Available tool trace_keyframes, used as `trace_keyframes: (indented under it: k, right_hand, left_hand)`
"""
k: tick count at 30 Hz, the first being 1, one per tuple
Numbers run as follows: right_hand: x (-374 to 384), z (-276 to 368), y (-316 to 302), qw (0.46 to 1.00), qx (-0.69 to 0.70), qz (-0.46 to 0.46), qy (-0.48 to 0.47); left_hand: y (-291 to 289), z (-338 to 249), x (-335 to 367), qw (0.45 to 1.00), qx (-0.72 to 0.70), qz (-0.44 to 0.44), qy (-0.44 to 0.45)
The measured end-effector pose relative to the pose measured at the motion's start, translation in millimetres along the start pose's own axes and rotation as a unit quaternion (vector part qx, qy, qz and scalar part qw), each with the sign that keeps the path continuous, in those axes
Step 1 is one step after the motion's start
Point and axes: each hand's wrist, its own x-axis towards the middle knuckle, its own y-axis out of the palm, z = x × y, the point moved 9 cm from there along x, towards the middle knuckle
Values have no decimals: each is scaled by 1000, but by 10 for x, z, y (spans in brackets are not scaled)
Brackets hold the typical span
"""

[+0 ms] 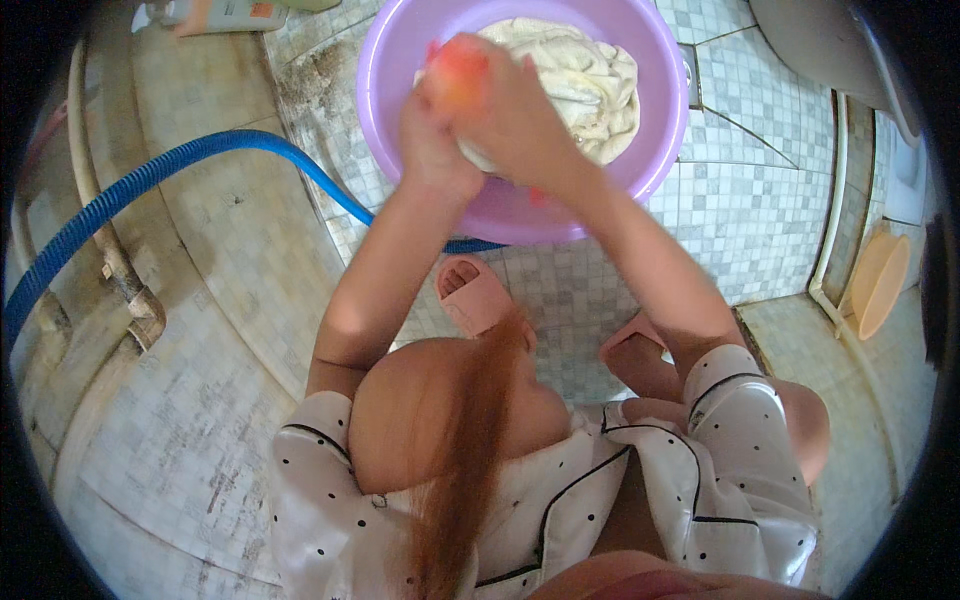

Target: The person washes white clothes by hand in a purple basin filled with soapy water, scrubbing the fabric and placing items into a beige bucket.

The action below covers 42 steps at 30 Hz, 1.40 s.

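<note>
A round, pale purple basin (372,75) stands in front of me on the tiled floor. Inside it lies a crumpled off-white cloth (600,85). Over the basin's left part, my left hand (432,150) and my right hand (510,115) come together, closed around a bright red-orange thing (460,72). Motion blur hides what kind of thing it is. The right hand covers part of the left, whose fingers are partly hidden. A small red bit (538,197) shows below my right wrist, against the basin's near wall.
A blue ribbed hose (200,145) curves from the left and passes under the basin's near side. Pump bottles (225,14) lie at the upper left. Pipes (125,270) run along the left. An orange-yellow basin (880,285) leans at the right. Pink slippers (478,300) are on my feet.
</note>
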Motion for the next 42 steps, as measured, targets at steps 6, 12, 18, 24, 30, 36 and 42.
trace_keyframes:
  k: [6,12,18,24,30,36,42]
  right_hand:
    - [21,-7,-12,993,106,-38,27]
    - [-91,-913,166,868,372,0,330]
    - [-33,57,-27,998,16,-63,3]
    - [-12,-279,-50,944,271,112,150]
    - [-187,-1032,-1171,980,102,-5,170]
    - [-1326,-3010,-1966,876,-278,111,379]
    - [-397,-1204,-1448,965,-257,-45,20]
  left_hand:
    - [80,-137,-77,998,51,14,31]
    - [67,37,-89,997,-10,15,-78]
    - [55,-42,17,981,-130,115,-81]
    - [235,-9,-126,991,-10,113,-75]
    - [194,-67,-169,992,104,73,-24]
    - [216,-314,-198,827,553,74,75]
    - [383,-451,-434,707,676,90,185]
